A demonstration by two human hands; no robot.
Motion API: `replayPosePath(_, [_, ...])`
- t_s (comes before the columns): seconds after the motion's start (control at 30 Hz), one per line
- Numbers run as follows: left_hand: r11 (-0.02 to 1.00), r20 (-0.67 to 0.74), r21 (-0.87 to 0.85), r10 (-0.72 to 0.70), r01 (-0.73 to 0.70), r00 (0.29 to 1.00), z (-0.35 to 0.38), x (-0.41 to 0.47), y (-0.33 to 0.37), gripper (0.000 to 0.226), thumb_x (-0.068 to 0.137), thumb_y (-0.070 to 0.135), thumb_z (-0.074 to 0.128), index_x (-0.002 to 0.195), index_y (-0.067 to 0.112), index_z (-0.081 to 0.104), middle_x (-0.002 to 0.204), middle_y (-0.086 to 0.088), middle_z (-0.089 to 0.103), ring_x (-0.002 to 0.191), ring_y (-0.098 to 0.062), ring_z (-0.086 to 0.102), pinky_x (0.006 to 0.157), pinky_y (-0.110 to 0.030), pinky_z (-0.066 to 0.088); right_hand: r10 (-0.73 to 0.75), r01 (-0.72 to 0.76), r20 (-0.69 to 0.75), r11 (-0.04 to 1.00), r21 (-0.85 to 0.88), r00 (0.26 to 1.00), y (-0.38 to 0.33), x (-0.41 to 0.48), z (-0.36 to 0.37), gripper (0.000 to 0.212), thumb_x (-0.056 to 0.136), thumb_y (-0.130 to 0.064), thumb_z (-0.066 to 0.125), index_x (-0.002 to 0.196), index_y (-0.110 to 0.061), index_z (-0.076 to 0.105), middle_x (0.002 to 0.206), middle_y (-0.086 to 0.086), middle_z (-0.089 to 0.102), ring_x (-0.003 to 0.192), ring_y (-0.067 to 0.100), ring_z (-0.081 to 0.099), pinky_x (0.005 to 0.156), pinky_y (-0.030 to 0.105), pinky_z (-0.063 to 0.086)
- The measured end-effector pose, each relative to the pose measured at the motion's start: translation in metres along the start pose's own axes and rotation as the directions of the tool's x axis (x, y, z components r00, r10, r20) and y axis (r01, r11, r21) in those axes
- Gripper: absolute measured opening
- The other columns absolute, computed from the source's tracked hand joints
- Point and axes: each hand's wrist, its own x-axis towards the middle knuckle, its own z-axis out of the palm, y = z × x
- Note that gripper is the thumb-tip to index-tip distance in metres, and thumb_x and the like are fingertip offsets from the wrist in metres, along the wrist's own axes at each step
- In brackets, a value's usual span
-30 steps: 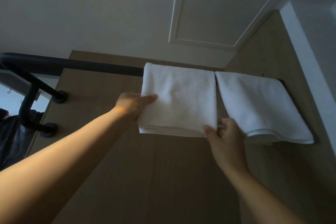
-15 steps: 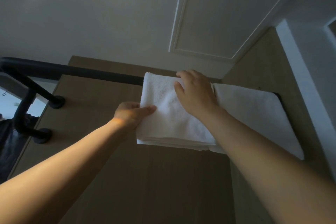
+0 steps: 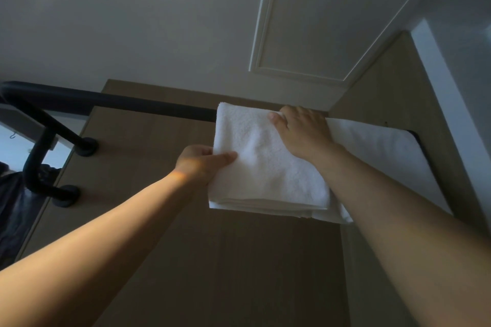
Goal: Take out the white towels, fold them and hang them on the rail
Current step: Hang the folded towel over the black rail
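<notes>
The folded white towel [image 3: 260, 164] hung over the black rail [image 3: 132, 104], touching a second towel [image 3: 385, 151] draped to its right. The left hand [image 3: 202, 164] pinched its left edge, thumb in front, and the right hand [image 3: 303, 133] pressed flat on the top fold, fingers relaxed.

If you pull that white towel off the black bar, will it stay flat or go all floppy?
Probably floppy: the folded towel bends softly over the rail and hangs down in loose layers. Likely light, since the left hand holds its side with just a pinch. Its fuzzy surface probably won't slip.
</notes>
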Motion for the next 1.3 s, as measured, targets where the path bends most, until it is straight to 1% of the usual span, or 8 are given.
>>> replayPosePath(0.17, [1.0,0.017,-0.011,-0.003,0.003,1.0,-0.003,-0.001,-0.001,0.031,0.075,0.033,0.082,0.093,0.01,0.073,0.093,-0.007,0.075,0.085,-0.025,0.073,0.082,-0.044,0.059,-0.015,0.011,-0.079,0.999,-0.051,0.997,0.007,-0.01,0.006,0.049,0.104,-0.046,0.025,0.119,-0.009,0.052,0.127,0.013,0.056,0.121,0.029,0.047,0.11,0.041,0.03])
replayPosePath(0.27, [1.0,0.016,0.004,0.001,-0.001,1.0,-0.003,-0.004,-0.003,0.029,0.075,0.032,0.082,0.092,0.01,0.073,0.093,-0.007,0.075,0.085,-0.024,0.073,0.081,-0.043,0.06,-0.025,0.019,-0.131,0.999,-0.049,0.991,0.001,-0.042,0.023,0.061,0.103,-0.044,0.022,0.153,-0.009,0.023,0.159,0.015,0.022,0.148,0.028,0.016,0.122,0.042,0.009])
replayPosePath(0.33, [1.0,0.025,0.024,-0.002,0.002,1.0,-0.004,-0.007,-0.007,0.029,0.075,0.031,0.082,0.092,0.009,0.073,0.093,-0.008,0.075,0.085,-0.025,0.073,0.082,-0.043,0.059,-0.039,0.036,-0.142,0.999,-0.018,0.989,-0.003,-0.075,0.036,0.065,0.103,-0.045,0.02,0.157,-0.013,0.007,0.164,0.012,0.0,0.152,0.024,-0.002,0.123,0.041,0.002])
replayPosePath(0.43, [0.999,0.054,0.041,-0.014,0.012,0.998,-0.005,-0.013,-0.016,0.03,0.075,0.027,0.082,0.096,0.008,0.073,0.093,-0.009,0.075,0.087,-0.027,0.073,0.084,-0.045,0.059,-0.045,0.049,-0.069,0.997,0.064,0.997,-0.004,-0.123,0.054,0.065,0.101,-0.05,0.013,0.157,-0.017,0.008,0.164,0.005,-0.005,0.151,0.017,-0.009,0.124,0.04,0.002])
replayPosePath(0.67, [0.992,0.029,0.117,-0.057,0.054,0.998,-0.003,-0.057,-0.061,0.027,0.078,0.025,0.081,0.089,0.002,0.072,0.077,-0.01,0.071,0.072,-0.02,0.064,0.087,-0.047,0.055,-0.014,-0.003,0.064,0.967,0.256,0.998,0.002,-0.197,0.069,0.069,0.095,-0.051,0.019,0.156,-0.017,0.014,0.164,-0.002,0.0,0.15,0.01,-0.002,0.121,0.025,0.003])
replayPosePath(0.87, [0.875,0.272,0.481,-0.092,-0.052,0.958,0.001,-0.142,-0.12,0.022,0.073,0.022,0.084,0.091,0.019,0.071,0.083,0.005,0.075,0.077,-0.002,0.07,0.075,-0.024,0.057,0.05,-0.147,0.291,0.935,0.324,0.956,0.008,-0.274,0.076,0.063,0.096,-0.056,0.029,0.151,-0.025,0.031,0.156,-0.005,0.03,0.143,0.014,0.029,0.116,0.033,0.03])
replayPosePath(1.03, [0.75,0.335,0.646,-0.112,-0.141,0.936,0.008,-0.222,-0.178,0.021,0.081,0.024,0.074,0.101,0.019,0.067,0.093,0.009,0.069,0.083,-0.004,0.064,0.081,-0.028,0.052,0.054,-0.237,0.502,0.922,0.308,0.863,0.021,-0.363,0.093,0.035,0.093,-0.029,0.061,0.127,-0.02,0.058,0.126,-0.004,0.056,0.122,0.016,0.052,0.1,0.023,0.036])
replayPosePath(1.3, [0.633,0.448,0.761,-0.353,-0.144,0.821,0.029,-0.356,-0.253,0.033,0.088,0.032,0.065,0.118,0.02,0.06,0.111,0.006,0.063,0.098,-0.01,0.06,0.084,-0.023,0.045,0.073,-0.366,0.804,0.912,0.186,0.59,0.02,-0.533,0.098,0.03,0.087,-0.028,0.068,0.116,-0.024,0.064,0.112,-0.004,0.064,0.109,0.018,0.06,0.091,0.033,0.048])
